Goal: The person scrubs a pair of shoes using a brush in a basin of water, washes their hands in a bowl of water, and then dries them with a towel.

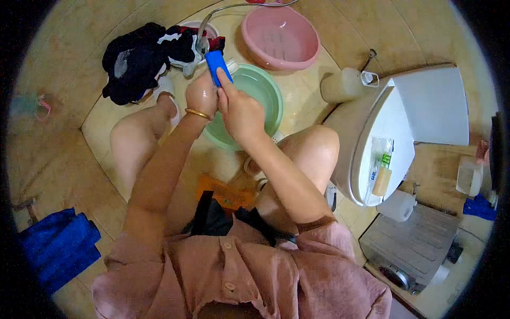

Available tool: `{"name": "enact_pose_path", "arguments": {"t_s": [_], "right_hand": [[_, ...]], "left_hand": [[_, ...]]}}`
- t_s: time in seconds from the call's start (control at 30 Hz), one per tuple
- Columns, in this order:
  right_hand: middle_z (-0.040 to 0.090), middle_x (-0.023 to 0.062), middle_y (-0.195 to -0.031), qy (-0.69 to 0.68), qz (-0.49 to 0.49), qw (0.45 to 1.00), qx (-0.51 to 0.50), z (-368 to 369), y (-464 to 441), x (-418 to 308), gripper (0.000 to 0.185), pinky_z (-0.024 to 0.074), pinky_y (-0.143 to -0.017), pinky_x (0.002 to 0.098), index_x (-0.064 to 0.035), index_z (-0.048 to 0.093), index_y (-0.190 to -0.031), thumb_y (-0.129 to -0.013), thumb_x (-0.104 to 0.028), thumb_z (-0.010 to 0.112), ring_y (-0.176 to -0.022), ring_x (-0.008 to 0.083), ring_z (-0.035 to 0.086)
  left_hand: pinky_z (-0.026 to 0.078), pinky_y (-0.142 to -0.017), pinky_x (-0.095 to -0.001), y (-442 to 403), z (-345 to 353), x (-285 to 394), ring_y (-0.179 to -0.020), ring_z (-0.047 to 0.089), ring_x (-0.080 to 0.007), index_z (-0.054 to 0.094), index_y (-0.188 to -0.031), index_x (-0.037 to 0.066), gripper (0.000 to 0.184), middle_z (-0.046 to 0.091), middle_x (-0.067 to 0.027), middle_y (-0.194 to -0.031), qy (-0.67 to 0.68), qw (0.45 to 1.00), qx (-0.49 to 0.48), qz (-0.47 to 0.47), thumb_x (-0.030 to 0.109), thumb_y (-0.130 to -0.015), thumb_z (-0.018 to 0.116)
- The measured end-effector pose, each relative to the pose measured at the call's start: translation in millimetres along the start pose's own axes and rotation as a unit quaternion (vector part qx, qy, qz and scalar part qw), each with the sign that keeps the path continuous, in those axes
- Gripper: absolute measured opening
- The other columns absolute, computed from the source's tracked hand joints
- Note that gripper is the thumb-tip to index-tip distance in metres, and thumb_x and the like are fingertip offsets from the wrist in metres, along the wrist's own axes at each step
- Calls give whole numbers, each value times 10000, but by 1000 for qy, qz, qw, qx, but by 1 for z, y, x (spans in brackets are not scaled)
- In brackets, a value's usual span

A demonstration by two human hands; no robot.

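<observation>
My right hand (243, 112) grips a blue rectangular block (217, 65), with the index finger stretched along it. The block's underside is hidden, so I cannot tell its exact kind. Wet and shiny, my left hand (202, 95) is bent beside it with a gold bangle on the wrist. Its fingers are hidden from view, around or behind a white item (232, 65) that shows only in part. Both hands are over the left rim of a green basin (277, 98) holding liquid, between my knees.
Dark clothes (133, 61) are heaped at the far left, beside a metal shower hose (212, 13). A pink basin (287, 65) stands behind the green one. At right are a jug (340, 85) and a toilet (345, 154). A blue towel (58, 247) hangs at left.
</observation>
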State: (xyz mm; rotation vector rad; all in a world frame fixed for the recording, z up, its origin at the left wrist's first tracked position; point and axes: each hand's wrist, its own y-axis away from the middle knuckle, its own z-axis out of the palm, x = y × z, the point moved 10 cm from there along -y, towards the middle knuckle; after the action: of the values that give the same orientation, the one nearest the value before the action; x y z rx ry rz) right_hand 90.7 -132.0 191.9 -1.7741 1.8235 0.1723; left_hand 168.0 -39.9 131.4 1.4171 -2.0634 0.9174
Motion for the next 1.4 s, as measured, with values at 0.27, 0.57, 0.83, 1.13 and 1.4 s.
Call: {"name": "enact_pose_path", "arguments": {"t_s": [0.27, 0.57, 0.83, 1.13, 1.4], "right_hand": [[631, 217, -733, -29, 108, 993, -42, -3, -15, 29, 387, 478, -558, 475, -195, 521, -1295, -918, -276, 488, -611, 392, 610], [579, 223, -1191, -232, 212, 949, -29, 6, -32, 86, 420, 396, -949, 374, -47, 508, -1285, -965, -289, 383, -1121, 334, 551], [336, -74, -560, -486, 312, 816, -36, 15, -9, 96, 337, 215, -394, 227, -82, 584, -935, -948, -401, 475, -434, 50, 280], [403, -61, -599, -593, 285, 746, -106, 18, -6, 56, 407, 264, -413, 213, -49, 540, -1058, -940, -436, 496, -466, 45, 351], [442, -29, -638, -557, 235, 790, -106, 4, -7, 54, 318, 329, -447, 226, -39, 494, -1118, -962, -314, 471, -499, 62, 407]], "left_hand": [[499, -661, -419, 0, -12, 11, -753, 635, -353, 629, -1015, 78, 291, 659, -169, -852, 26, 999, 35, -11, 253, -783, 627], [494, -765, -341, 3, -2, 8, -837, 656, -258, 599, -1112, -5, 410, 668, -170, -918, 156, 987, -35, -26, 232, -788, 679], [444, -918, -299, -12, -13, 18, -1032, 559, -152, 480, -1237, -6, 475, 581, -84, -1129, 531, 838, -103, -69, 128, -826, 676], [433, -974, -345, -12, -13, -3, -1118, 547, -200, 440, -1302, 25, 447, 554, -92, -1224, 689, 700, -90, -164, 238, -923, 543], [475, -930, -386, -13, 3, -16, -1056, 594, -229, 506, -1255, 48, 435, 598, -99, -1185, 720, 644, -72, -248, 319, -919, 551]]}}
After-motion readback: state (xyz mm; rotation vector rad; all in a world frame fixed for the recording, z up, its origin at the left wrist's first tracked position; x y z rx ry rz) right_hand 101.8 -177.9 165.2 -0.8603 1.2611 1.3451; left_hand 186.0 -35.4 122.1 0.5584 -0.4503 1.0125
